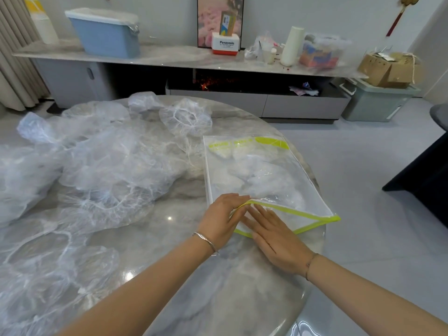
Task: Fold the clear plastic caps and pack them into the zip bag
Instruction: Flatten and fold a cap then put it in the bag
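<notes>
Marbled round bench [169, 267]: the right grip [278, 241] lies flat, fingers straight, in the mouth of the zip bag [266, 175]; the left grip [221, 218] pinches its upper green lip. Hold that lip high and push flat; possibly a folded cap lies underneath. Loose plastic caps [109, 166] lie beyond, left.

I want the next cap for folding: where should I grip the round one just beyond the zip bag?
Likely pinch the gathered elastic rim of the cap on its near edge, reaching from above over the zip bag: it lies flat, ring upward, and the thin film elsewhere would crumple.
</notes>
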Demonstrator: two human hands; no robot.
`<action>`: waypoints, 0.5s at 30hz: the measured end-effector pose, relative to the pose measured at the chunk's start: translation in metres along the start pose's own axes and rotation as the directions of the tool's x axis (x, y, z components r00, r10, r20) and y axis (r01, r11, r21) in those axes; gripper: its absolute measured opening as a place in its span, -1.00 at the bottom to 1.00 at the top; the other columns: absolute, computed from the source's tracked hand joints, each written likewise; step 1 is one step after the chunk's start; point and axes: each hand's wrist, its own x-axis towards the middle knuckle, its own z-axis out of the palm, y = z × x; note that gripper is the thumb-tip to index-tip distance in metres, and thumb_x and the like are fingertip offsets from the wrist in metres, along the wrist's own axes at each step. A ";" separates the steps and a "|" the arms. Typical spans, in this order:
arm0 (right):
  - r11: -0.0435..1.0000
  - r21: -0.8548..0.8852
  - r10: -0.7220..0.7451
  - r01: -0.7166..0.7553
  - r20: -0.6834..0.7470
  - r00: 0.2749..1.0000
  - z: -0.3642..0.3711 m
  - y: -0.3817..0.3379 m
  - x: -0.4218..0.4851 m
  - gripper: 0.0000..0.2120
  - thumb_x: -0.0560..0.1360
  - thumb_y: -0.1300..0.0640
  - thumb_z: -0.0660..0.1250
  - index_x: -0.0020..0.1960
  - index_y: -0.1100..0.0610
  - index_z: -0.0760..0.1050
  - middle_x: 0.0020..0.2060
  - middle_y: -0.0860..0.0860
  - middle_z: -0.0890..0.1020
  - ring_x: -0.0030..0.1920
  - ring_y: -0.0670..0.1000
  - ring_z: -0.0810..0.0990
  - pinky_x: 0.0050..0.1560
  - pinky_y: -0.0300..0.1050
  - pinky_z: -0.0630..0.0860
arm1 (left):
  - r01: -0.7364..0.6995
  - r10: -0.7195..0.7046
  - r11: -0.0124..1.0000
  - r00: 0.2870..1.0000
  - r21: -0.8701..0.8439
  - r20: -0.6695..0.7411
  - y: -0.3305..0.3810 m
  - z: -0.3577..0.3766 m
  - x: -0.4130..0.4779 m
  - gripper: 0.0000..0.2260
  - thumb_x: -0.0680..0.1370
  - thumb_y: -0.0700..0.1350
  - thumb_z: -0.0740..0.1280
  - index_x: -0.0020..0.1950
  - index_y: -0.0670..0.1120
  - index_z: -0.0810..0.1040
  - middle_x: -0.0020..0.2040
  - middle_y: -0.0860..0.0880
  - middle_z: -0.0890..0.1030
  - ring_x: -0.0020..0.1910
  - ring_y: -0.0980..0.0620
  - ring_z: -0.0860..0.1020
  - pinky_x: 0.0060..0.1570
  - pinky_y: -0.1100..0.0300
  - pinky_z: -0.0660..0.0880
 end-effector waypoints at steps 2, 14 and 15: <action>0.998 -0.053 0.018 -0.015 0.040 0.999 -0.005 0.001 0.012 -0.37 0.47 -0.30 -0.45 0.50 -0.16 -0.18 0.51 -0.18 -0.16 0.51 -0.14 -0.20 0.45 -0.25 -0.27 | -0.020 0.020 1.000 1.000 0.003 0.004 -0.001 0.000 -0.001 -0.71 0.63 -0.03 0.15 0.30 0.01 0.52 0.26 0.12 0.53 0.31 0.18 0.34 0.25 0.45 0.18; 0.970 -0.198 0.129 -0.142 -0.077 0.989 -0.008 0.006 0.127 -0.33 0.43 -0.13 -0.34 0.54 -0.04 -0.16 0.50 -0.08 -0.12 0.50 0.00 -0.15 0.48 0.12 0.07 | -0.126 0.124 0.992 0.987 -0.015 -0.099 0.002 0.004 -0.004 -0.57 0.57 0.13 0.05 0.25 -0.02 0.57 0.23 0.10 0.56 0.27 0.25 0.34 0.27 0.53 0.14; 0.966 -0.219 0.121 -0.134 -0.075 0.990 -0.009 0.002 0.118 -0.36 0.49 -0.10 -0.23 0.55 0.01 -0.04 0.52 0.00 0.04 0.51 0.07 0.02 0.43 0.14 0.21 | -0.123 0.121 0.992 0.987 -0.017 -0.108 0.002 0.004 -0.003 -0.57 0.57 0.12 0.06 0.25 -0.02 0.57 0.23 0.11 0.56 0.28 0.27 0.34 0.27 0.52 0.14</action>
